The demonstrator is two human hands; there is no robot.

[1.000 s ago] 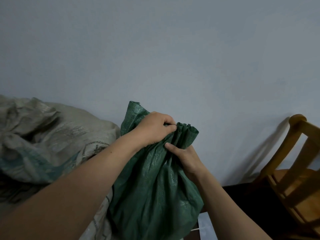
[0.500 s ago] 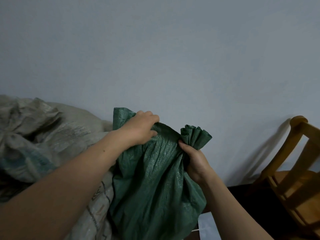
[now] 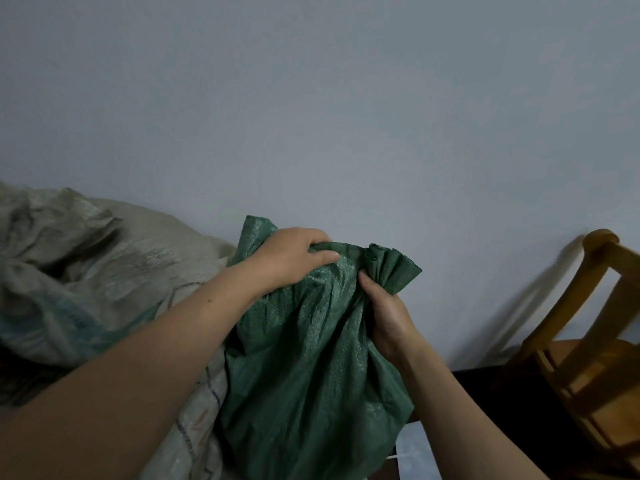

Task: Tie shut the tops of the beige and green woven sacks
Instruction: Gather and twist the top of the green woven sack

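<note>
**Green sack half gathered, no knot yet**

The green sack [image 3: 311, 358] stands at 6 o'clock in my view, its mouth only partly bunched. The right hand [image 3: 388, 317] is clenched round the pleated neck at the sack's 1 o'clock. The left hand [image 3: 291, 258] grasps loose cloth at its 11 o'clock. I see no cord or knot, so I judge the tying is all ahead. The beige sack [image 3: 104, 271] slumps at 9 o'clock against the green one; I cannot tell whether its crumpled top is tied. A wooden chair [image 3: 588, 358] stands at 4 o'clock.

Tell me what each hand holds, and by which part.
Both hold the green sack: right hand grips its gathered neck below the ruffle, left hand grips the loose top edge.
</note>
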